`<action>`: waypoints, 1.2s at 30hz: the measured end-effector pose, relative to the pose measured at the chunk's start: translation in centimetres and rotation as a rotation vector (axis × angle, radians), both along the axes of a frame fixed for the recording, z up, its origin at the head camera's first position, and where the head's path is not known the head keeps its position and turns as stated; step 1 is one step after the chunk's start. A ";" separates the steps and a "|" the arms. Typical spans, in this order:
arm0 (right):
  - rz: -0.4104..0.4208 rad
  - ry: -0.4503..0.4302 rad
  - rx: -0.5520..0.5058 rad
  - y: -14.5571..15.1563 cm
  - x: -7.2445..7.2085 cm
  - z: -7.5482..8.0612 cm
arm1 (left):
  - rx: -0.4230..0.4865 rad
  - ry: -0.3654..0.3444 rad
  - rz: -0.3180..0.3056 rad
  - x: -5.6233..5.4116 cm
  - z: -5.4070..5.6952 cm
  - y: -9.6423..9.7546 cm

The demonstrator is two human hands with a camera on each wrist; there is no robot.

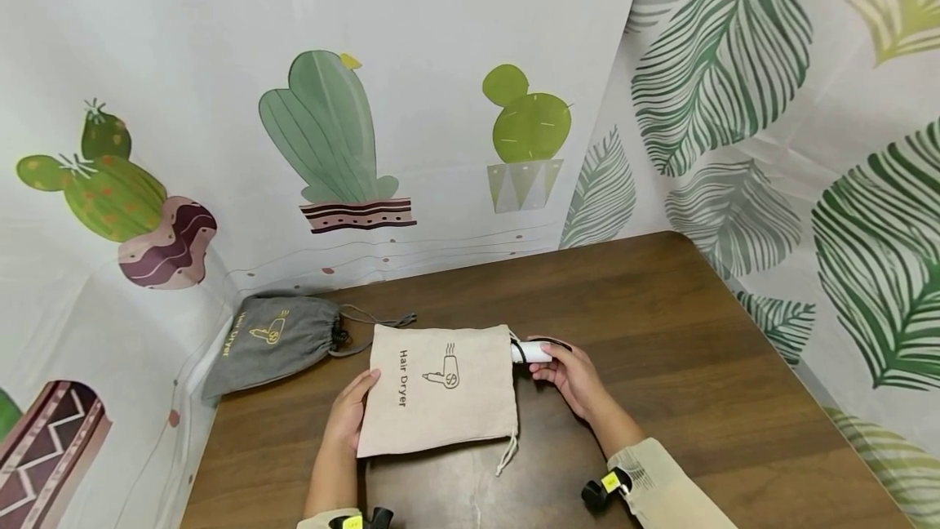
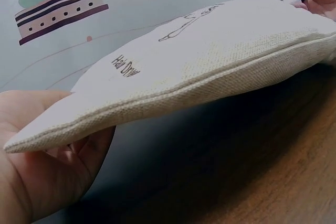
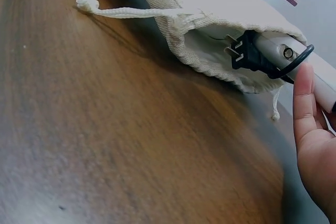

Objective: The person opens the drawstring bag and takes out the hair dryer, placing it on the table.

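A cream drawstring bag [image 1: 441,423], printed "Hair Dryer" with a small dryer drawing, is held above the table. My left hand [image 1: 350,411] grips its closed end, thumb on top and fingers beneath. From the mouth at the right sticks the white handle of a hair dryer [image 1: 534,352], and my right hand [image 1: 569,378] holds this end. In the right wrist view a black two-prong plug [image 3: 245,52] sits just inside the opening, with black cord [image 3: 295,65] looped by the handle. The rest of the dryer is hidden inside the cloth.
At the table's back left lies a grey drawstring bag [image 1: 282,349], also printed "Hair Dryer", its cord [image 1: 367,315] trailing towards the cream one. White cord ends [image 1: 507,455] dangle from the cream bag's mouth. Printed fabric walls [image 1: 455,268] border the brown wooden table [image 1: 683,366].
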State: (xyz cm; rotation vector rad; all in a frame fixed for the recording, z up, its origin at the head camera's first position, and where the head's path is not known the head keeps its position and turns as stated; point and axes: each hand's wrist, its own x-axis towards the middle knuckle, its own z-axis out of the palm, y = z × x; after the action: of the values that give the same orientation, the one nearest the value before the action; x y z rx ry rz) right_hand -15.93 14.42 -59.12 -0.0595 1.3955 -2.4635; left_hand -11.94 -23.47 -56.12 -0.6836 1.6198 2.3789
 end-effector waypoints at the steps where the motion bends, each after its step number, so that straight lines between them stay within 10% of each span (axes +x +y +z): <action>1: -0.004 -0.003 0.004 0.0 0.0 0.1 | 0.004 0.001 0.001 0.0 0.1 0.0; 17: 0.001 0.037 -0.002 1.0 -0.1 0.0 | -0.018 0.016 0.030 -0.5 -2.5 -0.4; 36: -0.020 0.034 -0.007 1.8 -0.1 0.6 | -0.007 0.047 -0.011 0.0 -2.5 -0.6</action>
State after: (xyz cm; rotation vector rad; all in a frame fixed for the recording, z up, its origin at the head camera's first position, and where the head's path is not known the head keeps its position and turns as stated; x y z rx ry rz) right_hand -16.02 16.22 -58.48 -0.0906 1.4083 -2.4946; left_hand -11.99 -24.12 -58.59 -0.6233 1.6468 2.4006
